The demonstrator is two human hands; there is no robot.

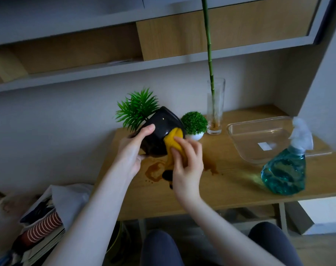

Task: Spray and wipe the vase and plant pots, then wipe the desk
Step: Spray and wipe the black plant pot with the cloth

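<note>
Both hands are raised over the wooden counter, working on a glossy black plant pot that is lifted off the surface and tipped away toward the wall, its spiky green artificial plant pointing up and to the left. Left hand grips the pot's side, thumb on top and fingers curled underneath. Right hand presses a yellow cloth against the pot's lower face, fingers bent round the cloth, whose tail hangs down toward the counter. Under the pot, brown liquid stains spread on the wood. Just behind the pot stands a small white pot with a round green ball plant, and beside that a tall clear glass vase holding a long green bamboo stem. Farther right lies a clear rectangular glass dish, and near the counter's front right edge a spray bottle of blue-green liquid.
</note>
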